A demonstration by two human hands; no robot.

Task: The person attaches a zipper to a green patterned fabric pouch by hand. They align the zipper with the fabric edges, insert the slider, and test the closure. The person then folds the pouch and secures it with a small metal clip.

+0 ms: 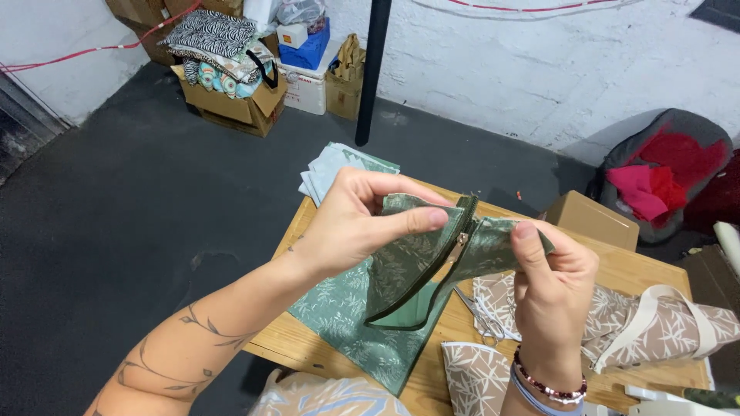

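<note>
Above the wooden surface (617,270), both hands pinched a green leaf-print zippered pouch (420,262) in the air. Left hand (351,223) gripped one side and right hand (551,281) the other, spreading the zipper (460,245) so its opening faced up (seemingly for inspection). Scissors (482,320) and a beige leaf-print bag (655,323) lay beneath, near matching green fabric (351,320).

Green leaf-print pouch (408,266), beige leaf-print bag (663,327)
</note>
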